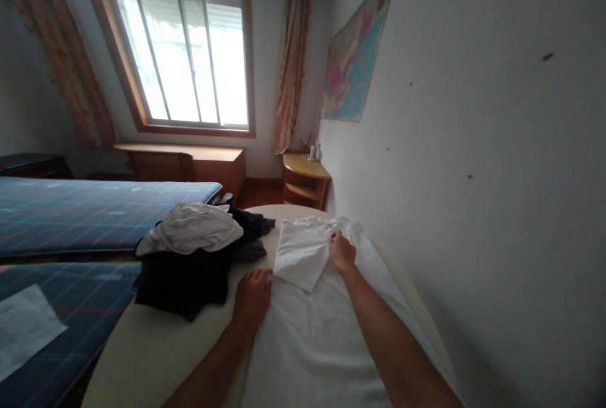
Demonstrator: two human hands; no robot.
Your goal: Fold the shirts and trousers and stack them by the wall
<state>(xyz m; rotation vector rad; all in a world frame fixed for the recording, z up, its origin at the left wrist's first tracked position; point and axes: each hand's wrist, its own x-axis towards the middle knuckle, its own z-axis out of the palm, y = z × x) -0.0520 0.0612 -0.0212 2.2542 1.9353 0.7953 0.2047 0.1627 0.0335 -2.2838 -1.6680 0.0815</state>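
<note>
A white garment (pixel 312 357) is spread lengthwise over the round cream table, its near end running out of the bottom of the view. At its far end, a section (pixel 300 253) lies folded over, with creases fanning out from my right hand. My right hand (pixel 341 251) is closed, pinching the fabric at the right side of that folded section. My left hand (pixel 254 294) rests palm down at the garment's left edge, fingers stretched toward the fold's lower left corner, holding nothing.
Dark clothes (pixel 184 282) and a crumpled white one (pixel 194 228) are piled left of my left hand. The table's rim (pixel 127 345) curves past blue plaid mattresses (pixel 104 212). A wall (pixel 473 256) stands close on the right. A corner shelf (pixel 305 165) and a desk (pixel 213 154) are beyond.
</note>
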